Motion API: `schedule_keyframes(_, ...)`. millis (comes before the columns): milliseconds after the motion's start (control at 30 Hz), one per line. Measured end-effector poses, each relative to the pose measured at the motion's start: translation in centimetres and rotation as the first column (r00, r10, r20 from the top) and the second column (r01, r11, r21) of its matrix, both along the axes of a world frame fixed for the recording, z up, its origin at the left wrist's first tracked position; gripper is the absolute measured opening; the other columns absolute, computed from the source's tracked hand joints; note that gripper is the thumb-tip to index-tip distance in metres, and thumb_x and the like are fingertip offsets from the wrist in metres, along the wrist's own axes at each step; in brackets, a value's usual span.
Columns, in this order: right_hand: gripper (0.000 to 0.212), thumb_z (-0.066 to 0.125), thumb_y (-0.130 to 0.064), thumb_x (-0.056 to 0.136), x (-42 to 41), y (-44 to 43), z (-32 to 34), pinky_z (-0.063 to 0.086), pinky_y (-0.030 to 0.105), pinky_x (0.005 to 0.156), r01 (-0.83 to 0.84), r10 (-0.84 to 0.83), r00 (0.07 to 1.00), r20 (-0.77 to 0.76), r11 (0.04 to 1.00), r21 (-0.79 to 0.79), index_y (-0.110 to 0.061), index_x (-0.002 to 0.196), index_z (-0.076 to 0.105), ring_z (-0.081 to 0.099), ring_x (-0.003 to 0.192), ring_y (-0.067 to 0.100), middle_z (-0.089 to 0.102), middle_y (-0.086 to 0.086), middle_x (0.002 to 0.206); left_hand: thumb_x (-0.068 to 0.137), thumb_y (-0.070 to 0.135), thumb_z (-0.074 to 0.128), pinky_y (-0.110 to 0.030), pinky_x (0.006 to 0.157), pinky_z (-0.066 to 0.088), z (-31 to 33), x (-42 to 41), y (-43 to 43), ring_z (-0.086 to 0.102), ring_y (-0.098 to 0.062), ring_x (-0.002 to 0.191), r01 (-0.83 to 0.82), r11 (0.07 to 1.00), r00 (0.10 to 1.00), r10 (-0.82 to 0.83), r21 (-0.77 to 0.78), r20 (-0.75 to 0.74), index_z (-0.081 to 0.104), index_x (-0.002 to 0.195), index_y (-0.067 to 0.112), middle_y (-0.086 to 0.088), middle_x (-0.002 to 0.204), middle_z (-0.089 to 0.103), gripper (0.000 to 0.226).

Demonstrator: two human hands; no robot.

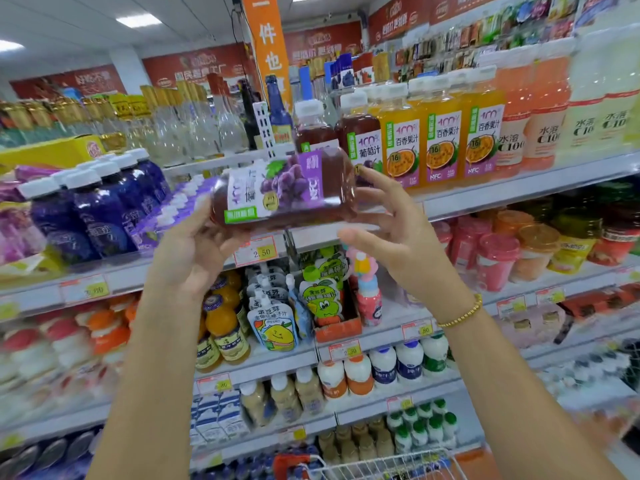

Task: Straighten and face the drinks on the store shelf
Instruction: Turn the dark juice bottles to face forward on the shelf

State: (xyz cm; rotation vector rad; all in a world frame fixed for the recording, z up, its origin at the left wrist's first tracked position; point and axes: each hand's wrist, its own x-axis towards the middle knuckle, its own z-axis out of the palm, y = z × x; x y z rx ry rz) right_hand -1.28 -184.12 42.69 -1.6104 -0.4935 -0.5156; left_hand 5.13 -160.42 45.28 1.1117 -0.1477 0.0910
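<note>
- Bare forearms rise from 6 o'clock, and the right wrist wears a gold bead bracelet (462, 317).
- At 8 o'clock from the middle, the left hand (188, 252) curls its fingers round the neck end of a grape juice bottle (284, 192). The cap is hidden behind that hand.
- At the bottle's 3 o'clock, the right hand (391, 233) brackets the base, with the thumb underneath and spread fingers reaching up behind.
- The grape juice bottle is held on its side in mid-air at the centre, off the shelf (519, 188). Its purple grape label faces outward, with the print turned sideways.
- Towards 1 o'clock, two upright grape bottles (360, 133) stand on that shelf.
- Yellow juice bottles (443, 140) stand just beside them at 3 o'clock, labels to the front.
- Dark blue bottles (97, 209) crowd the 9 o'clock side.
- A wire basket (381, 465) shows at 6 o'clock.
</note>
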Motion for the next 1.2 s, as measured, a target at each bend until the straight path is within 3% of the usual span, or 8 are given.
schedule_keyframes(233, 0.083, 0.084, -0.037, 0.066, -1.4, 1.3, -1.6, 0.046, 0.039, 0.099, 0.044, -0.045, 0.999, -0.002, 0.987, -0.156, -0.036, 0.137, 0.041, 0.053, 0.118, 0.007, 0.053, -0.02, 0.13, 0.084, 0.025, 0.05, -0.04, 0.081, 0.057, -7.8, -1.9, -1.6, 0.063, -0.032, 0.108, 0.044, 0.98, 0.979, -0.081, -0.192, -0.189, 0.072, 0.102, 0.004, -0.018, 0.117, 0.065, 0.035)
schedule_keyframes(400, 0.082, 0.084, -0.034, 0.065, -2.5, 1.8, -1.8, 0.037, 0.013, 0.1, 0.106, -0.076, 0.993, 0.095, 0.926, -0.362, -0.028, 0.136, 0.042, 0.046, 0.114, -0.01, 0.052, -0.016, 0.131, 0.085, 0.025, 0.045, -0.036, 0.078, 0.058, -10.0, -2.1, -1.8, 0.065, -0.026, 0.106, 0.079, 0.96, 0.97, -0.137, -0.27, -0.203, 0.056, 0.123, 0.005, -0.016, 0.116, 0.066, 0.045)
schedule_keyframes(567, 0.078, 0.083, -0.032, 0.067, -2.6, 2.1, -2.6, 0.031, 0.011, 0.104, 0.151, -0.06, 0.976, 0.208, 0.877, -0.456, -0.019, 0.134, 0.045, 0.039, 0.125, -0.003, 0.043, -0.007, 0.137, 0.084, 0.021, 0.062, -0.034, 0.074, 0.058, -10.7, -2.4, -1.3, 0.069, -0.023, 0.099, 0.115, 0.936, 0.976, -0.169, -0.333, -0.138, 0.069, 0.105, 0.005, -0.015, 0.111, 0.069, 0.028)
schedule_keyframes(667, 0.069, 0.08, -0.032, 0.07, -2.4, 1.2, -3.8, 0.044, 0.024, 0.097, 0.174, -0.064, 0.969, 0.24, 0.865, -0.471, -0.02, 0.129, 0.046, 0.047, 0.117, 0.005, 0.046, -0.008, 0.128, 0.055, 0.028, 0.087, -0.033, 0.079, 0.057, -10.6, -2.4, -0.3, 0.067, -0.023, 0.103, 0.129, 0.946, 0.978, -0.171, -0.298, -0.119, 0.069, 0.107, 0.006, -0.014, 0.113, 0.069, 0.059)
schedule_keyframes(733, 0.067, 0.081, -0.03, 0.07, -2.0, 0.3, -5.1, 0.048, 0.027, 0.093, 0.183, -0.084, 0.97, 0.226, 0.866, -0.465, -0.021, 0.126, 0.046, 0.05, 0.114, 0.006, 0.048, -0.011, 0.124, 0.062, 0.031, 0.078, -0.027, 0.072, 0.058, -10.1, -2.7, 0.5, 0.07, -0.017, 0.093, 0.087, 0.972, 0.987, -0.114, -0.218, -0.115, 0.076, 0.095, 0.011, -0.007, 0.1, 0.073, 0.038)
schedule_keyframes(900, 0.066, 0.087, -0.022, 0.064, -1.6, -1.1, -8.1, 0.05, 0.02, 0.087, 0.05, -0.067, 0.996, -0.058, 0.967, -0.251, -0.029, 0.118, 0.05, 0.058, 0.106, 0.006, 0.059, -0.014, 0.113, 0.047, 0.042, 0.089, -0.025, 0.077, 0.056, -8.3, -3.7, 0.7, 0.069, -0.014, 0.092, 0.103, 0.994, 0.995, -0.103, 0.04, -0.007, 0.063, 0.112, 0.016, -0.003, 0.103, 0.072, 0.074)
schedule_keyframes(1033, 0.056, 0.083, -0.028, 0.061, -1.4, -0.9, -8.9, 0.053, 0.025, 0.076, -0.146, 0.147, 0.95, -0.277, 0.989, 0.024, -0.032, 0.11, 0.055, 0.066, 0.093, 0.015, 0.067, -0.004, 0.104, 0.053, 0.045, 0.087, -0.028, 0.086, 0.054, -7.7, -4.1, -0.2, 0.065, -0.018, 0.105, 0.1, 0.995, 0.994, -0.101, 0.023, 0.045, 0.051, 0.132, 0.012, -0.007, 0.117, 0.068, 0.094)
schedule_keyframes(1200, 0.043, 0.059, -0.035, 0.081, -1.8, 0.7, -8.4, 0.059, 0.031, 0.064, -0.248, 0.403, 0.789, -0.464, 0.899, 0.361, -0.005, 0.111, 0.056, 0.069, 0.075, 0.023, 0.068, 0.01, 0.093, 0.067, 0.041, 0.08, -0.037, 0.096, 0.049, -8.0, -4.2, -0.3, 0.061, -0.022, 0.105, 0.081, 0.997, 0.995, -0.08, -0.021, 0.055, 0.057, 0.121, 0.006, -0.01, 0.112, 0.066, 0.069)
